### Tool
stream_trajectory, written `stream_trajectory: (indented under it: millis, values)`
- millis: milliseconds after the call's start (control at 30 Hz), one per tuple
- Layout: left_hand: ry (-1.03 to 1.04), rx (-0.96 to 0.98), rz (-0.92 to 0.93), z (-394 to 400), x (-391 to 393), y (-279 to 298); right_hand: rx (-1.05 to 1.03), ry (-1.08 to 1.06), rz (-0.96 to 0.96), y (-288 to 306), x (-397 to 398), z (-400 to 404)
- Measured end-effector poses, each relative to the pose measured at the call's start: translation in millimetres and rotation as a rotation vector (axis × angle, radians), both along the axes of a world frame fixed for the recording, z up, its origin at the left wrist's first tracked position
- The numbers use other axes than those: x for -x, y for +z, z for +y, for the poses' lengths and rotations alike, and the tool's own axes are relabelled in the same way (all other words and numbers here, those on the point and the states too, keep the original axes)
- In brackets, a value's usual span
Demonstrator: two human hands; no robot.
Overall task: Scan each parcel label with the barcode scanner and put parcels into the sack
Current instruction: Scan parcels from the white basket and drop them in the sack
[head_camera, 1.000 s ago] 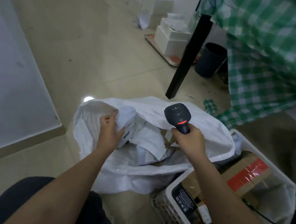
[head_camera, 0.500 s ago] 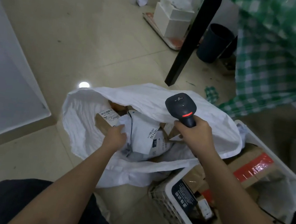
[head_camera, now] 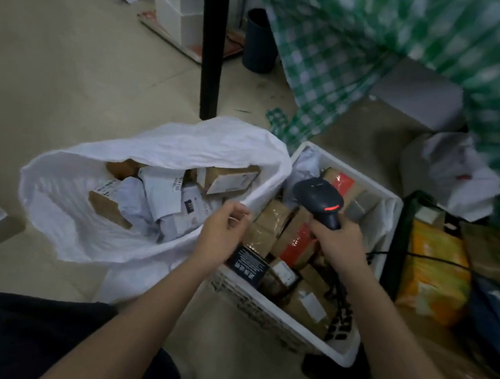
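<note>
Right hand (head_camera: 338, 244) grips handle of dark grey barcode scanner (head_camera: 320, 200), red light lit, head over white plastic slatted crate (head_camera: 285, 324). Crate packed with brown taped cardboard parcels (head_camera: 272, 224). Left hand (head_camera: 220, 236) empty, fingers loosely curled, above near rim of crate, just beside edge of sack. White crumpled woven sack (head_camera: 158, 151) open on floor left of crate, touching it; holds white and brown labelled parcels (head_camera: 162, 197). Black table leg (head_camera: 212, 41) behind sack.
</note>
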State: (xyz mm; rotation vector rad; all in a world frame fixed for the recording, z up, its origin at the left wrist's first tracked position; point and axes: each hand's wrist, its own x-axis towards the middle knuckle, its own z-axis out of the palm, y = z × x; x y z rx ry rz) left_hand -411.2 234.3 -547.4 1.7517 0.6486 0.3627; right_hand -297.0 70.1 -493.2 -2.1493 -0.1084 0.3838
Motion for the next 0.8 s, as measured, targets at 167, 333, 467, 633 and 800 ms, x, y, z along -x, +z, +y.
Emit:
stream_trajectory:
  millis: [167, 333, 467, 633, 800]
  values:
    - [-0.288, -0.147, 0.205, -61.3, -36.9, -39.3, -0.054, -0.08, 0.143, -30.3, -6.1, -55.8]
    - [-0.349, -0.459, 0.734, -78.7, -57.2, -84.4, -0.117, -0.075, 0.219, -49.1, -20.1, -65.6]
    - [-0.327, -0.398, 0.94, -88.2, -66.5, -100.7, -0.163, -0.058, 0.252, -60.6, -32.4, -66.1]
    - [-0.351, -0.558, 0.947, -89.8, -74.9, -120.0, -0.213, -0.083, 0.293, -70.9, -41.9, -71.7]
    - [-0.319, -0.414, 0.967, -83.5, -83.0, -125.2, -0.227, -0.099, 0.307, -80.1, -46.4, -75.0]
